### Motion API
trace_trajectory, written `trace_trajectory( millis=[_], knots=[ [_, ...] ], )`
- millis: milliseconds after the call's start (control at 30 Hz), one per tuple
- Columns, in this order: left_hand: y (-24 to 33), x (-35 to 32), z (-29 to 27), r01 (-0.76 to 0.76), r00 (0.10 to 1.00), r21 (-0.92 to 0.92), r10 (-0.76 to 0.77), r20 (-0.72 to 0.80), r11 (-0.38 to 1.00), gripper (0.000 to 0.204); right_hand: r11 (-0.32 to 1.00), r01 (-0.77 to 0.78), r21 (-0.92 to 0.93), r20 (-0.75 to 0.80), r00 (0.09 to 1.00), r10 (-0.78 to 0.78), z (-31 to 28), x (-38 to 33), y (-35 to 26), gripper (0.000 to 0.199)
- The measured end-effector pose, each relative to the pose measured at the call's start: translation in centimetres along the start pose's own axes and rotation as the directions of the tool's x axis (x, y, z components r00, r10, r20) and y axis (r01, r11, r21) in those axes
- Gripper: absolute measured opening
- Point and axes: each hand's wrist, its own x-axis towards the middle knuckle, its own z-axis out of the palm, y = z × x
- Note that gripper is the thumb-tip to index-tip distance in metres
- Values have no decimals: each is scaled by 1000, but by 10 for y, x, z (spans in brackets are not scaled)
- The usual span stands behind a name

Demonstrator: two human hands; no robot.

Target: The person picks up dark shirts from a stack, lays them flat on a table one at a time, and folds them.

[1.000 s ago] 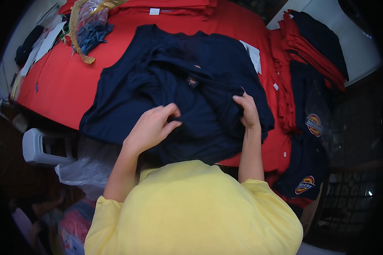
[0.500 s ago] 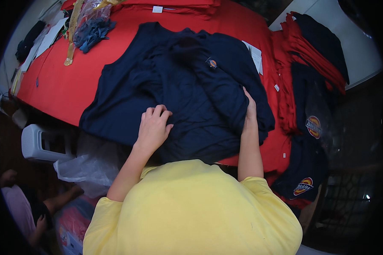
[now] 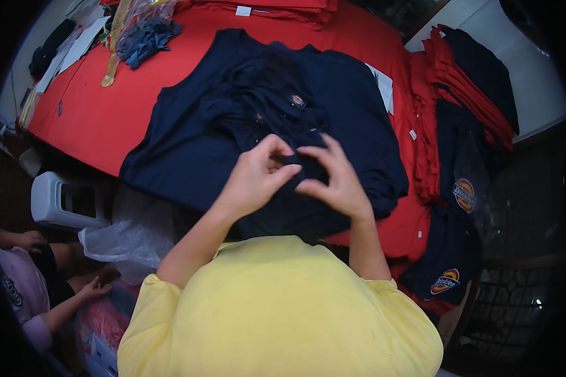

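Navy garment: we have the sleeveless navy garment point(image 3: 182, 141) lying across the red-covered bench point(image 3: 97, 122) in front of us, bunched in the middle.
Left hand: our left hand point(image 3: 256, 174) is over the bunched cloth, thumb and forefinger curved toward each other; we cannot tell whether they pinch fabric.
Right hand: our right hand point(image 3: 341, 182) faces it, just beside, thumb and fingers spread in a curve over the navy cloth.
Emblem: a small orange-and-blue emblem point(image 3: 297, 101) shows on the folds beyond our hands.
Right side: white paper point(image 3: 385, 94) lies just beside the garment, near folded red garments point(image 3: 424, 135).
Left side: below the bench edge we see a pale stool point(image 3: 44, 200).
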Motion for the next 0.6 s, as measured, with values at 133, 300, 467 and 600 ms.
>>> trace_trajectory(
  millis=[133,300,467,600],
  knots=[
    [-12,6,33,-224,975,-227,220,-43,948,37,956,-79,284,-129,984,120,14,8,27,35],
    [-21,-6,0,-153,986,377,165,-1,913,39,-82,-21,996,75,656,751,-7,11,136,25],
    [-60,-39,-20,-162,983,811,25,180,562,33,-81,-78,994,113,675,729,-2,-1,192,31],
    [-61,-43,-16,-112,994,776,83,77,620,33,78,-74,994,-1,721,693,2,-1,189,31]
  ],
)
